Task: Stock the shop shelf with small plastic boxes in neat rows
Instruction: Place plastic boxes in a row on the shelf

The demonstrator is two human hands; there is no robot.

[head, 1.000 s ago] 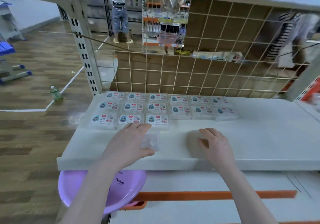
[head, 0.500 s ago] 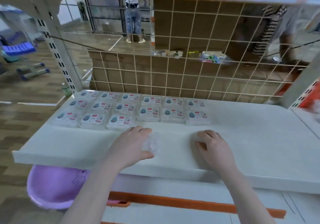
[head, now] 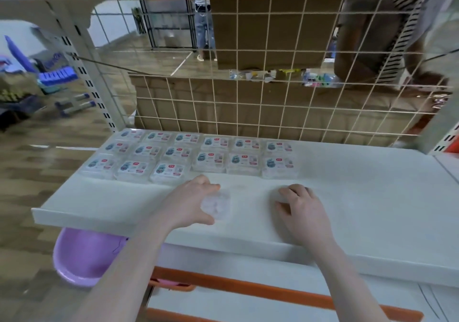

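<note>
Small plastic boxes (head: 188,156) with printed labels lie flat on the white shop shelf (head: 360,197), pushed toward its back left corner against a wire grid panel (head: 260,113). Going left to right, the first three columns are three boxes deep; the next three columns hold only two, so the front row stops partway. That makes fifteen boxes placed. To the right of them the shelf is bare, so by the look of it most of the stocking is left to do.

In front of the gap in the front row, the left hand (head: 191,203) grips a clear box (head: 216,203), label not visible, resting on the shelf; it probably goes into that gap next. Further right, the right hand (head: 301,208) rests on the shelf with fingers curled; whether it holds anything cannot be told.

Below the shelf's left end sits a purple basin (head: 82,257).
</note>
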